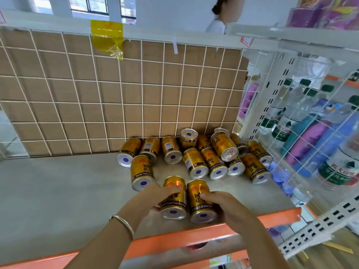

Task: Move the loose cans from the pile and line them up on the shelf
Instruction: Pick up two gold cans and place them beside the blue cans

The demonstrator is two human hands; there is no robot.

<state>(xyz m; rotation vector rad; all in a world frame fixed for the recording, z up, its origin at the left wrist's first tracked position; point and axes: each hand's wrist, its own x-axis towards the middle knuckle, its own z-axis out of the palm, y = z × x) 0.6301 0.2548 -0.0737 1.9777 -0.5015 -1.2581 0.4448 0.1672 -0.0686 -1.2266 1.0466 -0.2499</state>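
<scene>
Cans [196, 164] lie piled on the shelf [58, 191]; left hand [155, 199] fingers grip the left can [173, 210], right hand [227, 208] fingers the right can [203, 214].

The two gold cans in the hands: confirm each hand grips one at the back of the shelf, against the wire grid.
Wrong place. In the head view each hand grips one, left hand on left can, right hand on right can, at the front of the shelf, by its orange edge.

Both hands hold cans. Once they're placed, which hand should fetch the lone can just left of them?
Probably left. The left hand sits right beside the lone can; the right hand lies beyond both held cans, nearer the pile.
</scene>
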